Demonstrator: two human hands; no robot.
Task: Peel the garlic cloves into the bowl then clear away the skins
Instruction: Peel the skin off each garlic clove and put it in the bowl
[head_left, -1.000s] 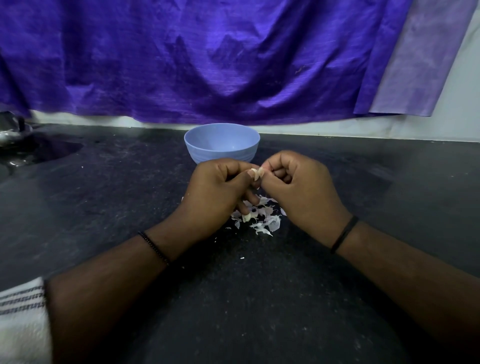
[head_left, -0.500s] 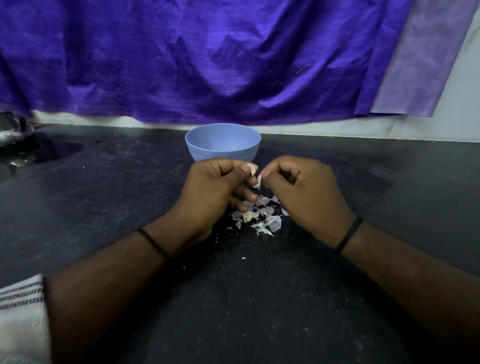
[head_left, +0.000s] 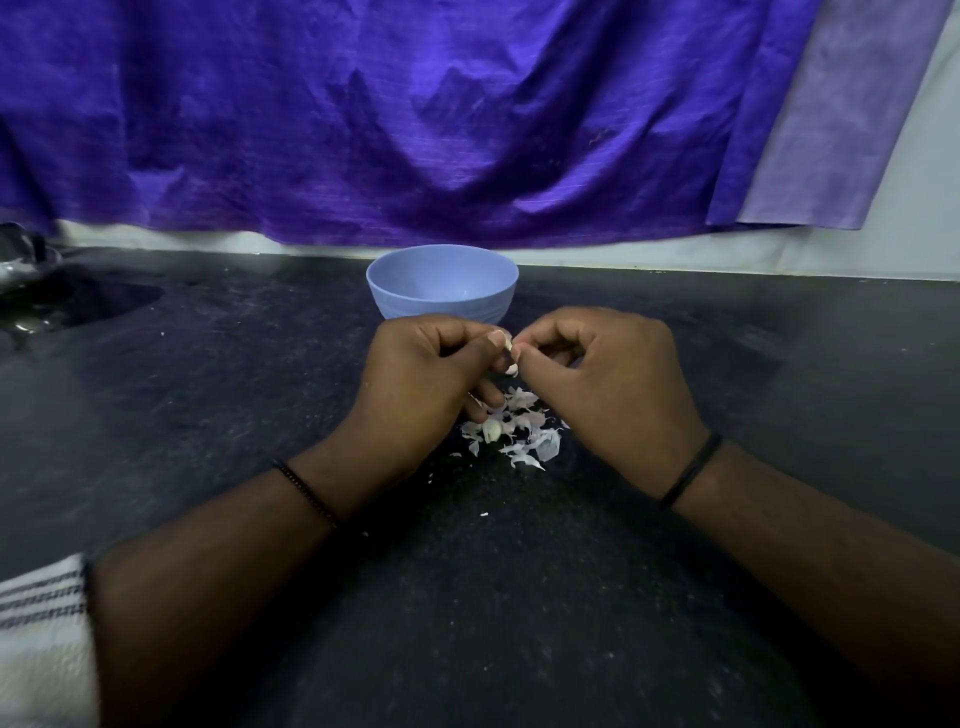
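Observation:
My left hand (head_left: 415, 379) pinches a small pale garlic clove (head_left: 509, 356) between thumb and fingers. My right hand (head_left: 608, 384) meets it from the right, thumb and forefinger pinching at the clove's skin. Both hands hover just above a pile of white garlic skins (head_left: 519, 431) on the dark counter (head_left: 208, 415). One unpeeled clove (head_left: 491, 430) lies in the pile's left part. A light blue bowl (head_left: 442, 283) stands upright just behind the hands; its inside bottom is hidden from here.
A purple cloth (head_left: 415, 119) hangs along the back wall. A shiny metal object (head_left: 23, 254) sits at the far left beside a wet patch. A white striped sleeve (head_left: 41, 634) shows at the lower left. Small skin flecks dot the counter near the pile.
Both hands have dropped slightly toward the skin pile while still working the clove between them. The right fingers shifted their pinch on the skin. The bowl has not moved.

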